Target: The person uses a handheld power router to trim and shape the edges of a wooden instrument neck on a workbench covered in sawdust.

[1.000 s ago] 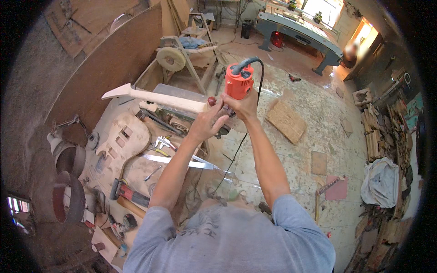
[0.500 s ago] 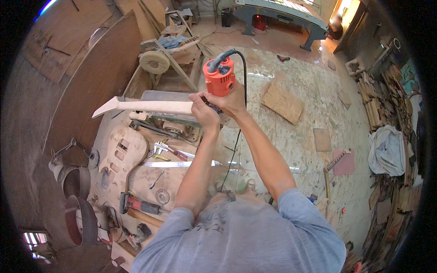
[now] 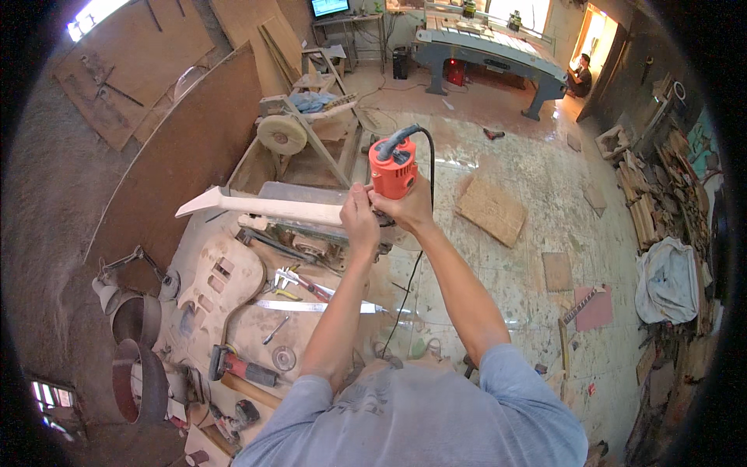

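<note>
My right hand point(image 3: 412, 204) is wrapped round the lower part of a red trim router point(image 3: 394, 173), which stands upright with its cord rising from the top. Beside it, my left hand point(image 3: 360, 222) is closed on the near end of a pale wooden guitar neck point(image 3: 280, 208). The neck reaches out leftward to its angled headstock. Both hands nearly touch, and they hide the router's base and the neck's end. Below the neck, partly covered, is a bench machine point(image 3: 311, 247). An unfinished guitar body point(image 3: 243, 268) with cut-outs lies on the bench to the left.
On the dusty bench lie calipers point(image 3: 289, 277), a steel straightedge point(image 3: 320, 307), a red angle grinder point(image 3: 243, 366) and a cordless drill point(image 3: 236, 420). A wooden board point(image 3: 490, 210) is on the floor. Scrap wood point(image 3: 650, 194) lines the right wall. A person point(image 3: 580, 76) sits by the far doorway.
The view has tilted up, showing more of the far room, with a screen at the back. Both hands still hold the router and the neck, close together.
</note>
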Tool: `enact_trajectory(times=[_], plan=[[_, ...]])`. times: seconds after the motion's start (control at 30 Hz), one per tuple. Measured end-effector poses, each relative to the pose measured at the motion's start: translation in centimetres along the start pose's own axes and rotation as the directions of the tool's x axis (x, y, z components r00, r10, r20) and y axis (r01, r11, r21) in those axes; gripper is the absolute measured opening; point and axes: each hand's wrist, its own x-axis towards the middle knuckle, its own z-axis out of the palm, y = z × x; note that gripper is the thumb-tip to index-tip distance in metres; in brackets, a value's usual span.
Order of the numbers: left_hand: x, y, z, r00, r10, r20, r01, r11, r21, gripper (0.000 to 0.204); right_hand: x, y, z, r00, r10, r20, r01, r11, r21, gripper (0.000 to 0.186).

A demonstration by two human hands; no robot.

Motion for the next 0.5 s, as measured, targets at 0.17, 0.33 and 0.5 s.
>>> enact_trajectory(times=[0.17,0.33,0.5], plan=[[3.7,6.0,-2.1,0.931,0.282,0.231,-0.258,0.958,-0.128,0.044,-0.7,-2.3,-0.7,1.0,-0.001,0.007,0.001,0.998,-0.056,0.064],[5.2,10.1,-0.5,0.788,0.357,0.501,-0.476,0.87,0.13,0.061,-0.5,-2.1,-0.1,0.992,-0.125,-0.033,0.125,0.992,-0.006,0.067],[5.6,11.9,0.9,0.771,0.398,0.497,-0.56,0.795,0.233,0.054,0.2,-2.6,-0.8,0.999,-0.038,0.039,0.04,0.998,-0.049,0.071]])
